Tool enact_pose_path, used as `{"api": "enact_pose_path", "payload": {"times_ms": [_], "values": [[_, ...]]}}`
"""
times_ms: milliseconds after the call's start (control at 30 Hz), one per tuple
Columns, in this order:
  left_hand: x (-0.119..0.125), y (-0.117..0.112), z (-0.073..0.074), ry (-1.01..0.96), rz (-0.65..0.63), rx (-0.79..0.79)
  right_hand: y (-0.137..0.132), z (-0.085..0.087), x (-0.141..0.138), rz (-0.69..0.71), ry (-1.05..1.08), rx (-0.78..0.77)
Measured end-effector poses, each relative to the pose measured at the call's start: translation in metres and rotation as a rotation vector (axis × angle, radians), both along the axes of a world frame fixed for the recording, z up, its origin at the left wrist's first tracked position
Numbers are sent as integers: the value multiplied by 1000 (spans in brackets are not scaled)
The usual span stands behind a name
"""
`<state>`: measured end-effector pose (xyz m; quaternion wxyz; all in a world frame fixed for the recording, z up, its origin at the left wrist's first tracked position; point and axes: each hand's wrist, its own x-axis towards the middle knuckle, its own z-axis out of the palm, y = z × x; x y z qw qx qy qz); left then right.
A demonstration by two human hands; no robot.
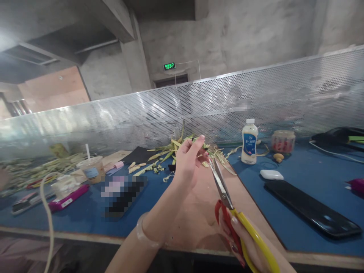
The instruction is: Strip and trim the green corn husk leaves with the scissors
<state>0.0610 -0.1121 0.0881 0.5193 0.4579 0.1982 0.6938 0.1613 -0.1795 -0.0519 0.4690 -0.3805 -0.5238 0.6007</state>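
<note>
My left hand (189, 159) is raised over the middle of the table with its fingers pinched together on something small and dark that I cannot make out. My right hand (241, 242), at the lower right, is closed round the handles of a pair of scissors (227, 197) with one red and one yellow handle. The steel blades point up and left, and their tips sit just beside my left fingertips. Behind the hands lies a heap of green and yellow leaf strips (176, 149) on the table.
The table has a blue surface (298, 174) and a brown board (196, 212) in the middle. On it: a white bottle (249, 142), a white case (271, 174), a black phone (311, 208), a plastic cup with straw (91, 168), a snack jar (283, 141). A perforated metal screen (227, 102) runs along the back.
</note>
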Motion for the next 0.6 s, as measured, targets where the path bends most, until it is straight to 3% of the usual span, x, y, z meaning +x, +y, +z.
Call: {"api": "enact_pose_path", "payload": {"times_ms": [600], "values": [[-5, 4, -2, 39, -28, 26, 5, -22, 2, -106, -150, 197]]}}
